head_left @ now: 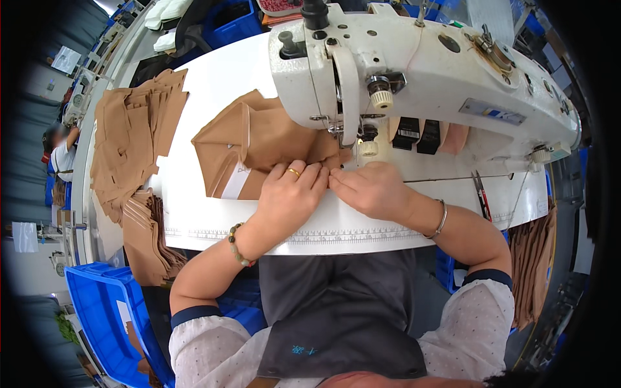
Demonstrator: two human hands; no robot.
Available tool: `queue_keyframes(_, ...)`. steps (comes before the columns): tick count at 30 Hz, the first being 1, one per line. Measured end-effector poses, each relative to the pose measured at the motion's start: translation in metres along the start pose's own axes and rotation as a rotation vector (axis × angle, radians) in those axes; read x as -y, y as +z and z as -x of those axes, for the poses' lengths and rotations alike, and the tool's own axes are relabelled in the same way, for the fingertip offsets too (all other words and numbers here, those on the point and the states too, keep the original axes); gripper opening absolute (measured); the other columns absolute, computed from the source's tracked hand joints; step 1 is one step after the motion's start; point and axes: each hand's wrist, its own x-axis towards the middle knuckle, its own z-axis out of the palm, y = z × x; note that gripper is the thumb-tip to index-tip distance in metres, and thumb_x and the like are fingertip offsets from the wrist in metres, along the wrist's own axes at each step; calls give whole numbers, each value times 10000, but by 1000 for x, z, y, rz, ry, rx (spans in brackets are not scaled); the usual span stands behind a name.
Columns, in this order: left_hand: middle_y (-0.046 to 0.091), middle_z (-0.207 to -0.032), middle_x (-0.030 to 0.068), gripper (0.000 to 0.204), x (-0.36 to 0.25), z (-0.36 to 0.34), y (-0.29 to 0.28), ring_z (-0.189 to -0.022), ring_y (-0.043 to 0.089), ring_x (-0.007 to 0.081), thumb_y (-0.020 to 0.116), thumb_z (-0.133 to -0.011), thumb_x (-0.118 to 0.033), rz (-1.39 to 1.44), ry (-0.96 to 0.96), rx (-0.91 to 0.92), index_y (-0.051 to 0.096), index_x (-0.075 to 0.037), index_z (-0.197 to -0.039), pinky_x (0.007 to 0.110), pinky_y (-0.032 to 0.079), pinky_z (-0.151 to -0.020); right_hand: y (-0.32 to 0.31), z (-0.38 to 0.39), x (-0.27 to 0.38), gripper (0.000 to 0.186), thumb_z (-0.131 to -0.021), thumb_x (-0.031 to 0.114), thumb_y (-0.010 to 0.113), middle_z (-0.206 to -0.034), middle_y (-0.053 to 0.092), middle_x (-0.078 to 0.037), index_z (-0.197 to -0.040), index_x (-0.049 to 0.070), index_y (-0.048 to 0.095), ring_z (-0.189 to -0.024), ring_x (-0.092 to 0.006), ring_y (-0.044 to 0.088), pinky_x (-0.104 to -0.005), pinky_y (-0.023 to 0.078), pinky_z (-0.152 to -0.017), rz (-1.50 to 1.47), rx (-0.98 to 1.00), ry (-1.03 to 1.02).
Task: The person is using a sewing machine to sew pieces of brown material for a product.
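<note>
A brown fabric piece (272,132) lies folded on the white table, its right end under the needle area of a white sewing machine (414,64). My left hand (294,194), with a ring on one finger, presses on the near edge of the fabric, its fingers bent around it. Close beside it, my right hand (372,191) pinches the same edge just below the presser foot. The fingertips of both hands nearly meet there. A white strip (235,182) shows on the fabric left of my left hand. The needle tip is too small to make out.
Stacked brown fabric pieces (129,129) lie at the left, with more hanging over the edge (152,236). Red-handled scissors (482,195) and black label packs (417,136) are on the right. A blue bin (97,278) stands lower left. A person (63,150) sits far left.
</note>
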Motion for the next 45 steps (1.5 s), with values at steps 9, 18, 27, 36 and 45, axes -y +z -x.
queue_keyframes(9,649,-1149,82,335,1,-26,-5,-1025,628,257,705,-804,-45,213,-192,-33,711,-14,-1138,389,544,-865,-2,8,11,154,-787,107,704,-967,749,-86,-916,34,747,-605,-114,634,-253,482,-526,93,301,-15)
queue_keyframes(18,671,-1173,89,392,6,-3,17,-1093,643,271,733,-826,-80,351,-127,-5,705,-19,-1212,377,550,-909,-6,9,22,236,-718,140,671,-999,724,-254,-863,-41,713,-500,-149,627,-285,475,-439,95,283,-28)
queue_keyframes(27,674,-1168,97,364,22,-16,34,-1069,642,299,745,-853,-123,385,-149,-55,710,-6,-1196,394,548,-886,0,5,10,235,-800,114,682,-1051,755,-171,-996,-4,736,-546,-138,627,-273,478,-478,174,296,43)
queue_keyframes(36,705,-983,135,193,44,-31,49,-891,655,361,739,-860,-147,385,-193,-55,732,-58,-1031,439,546,-777,8,-3,-4,225,-822,108,668,-1088,759,-143,-1015,7,726,-572,-172,664,-295,510,-476,188,315,180)
queue_keyframes(45,676,-932,157,177,55,-40,57,-844,635,398,732,-862,-179,382,-192,-42,677,-39,-955,492,524,-685,6,-4,-5,118,-808,96,632,-745,667,-79,-883,13,672,-607,-203,691,-324,535,-521,99,273,203)
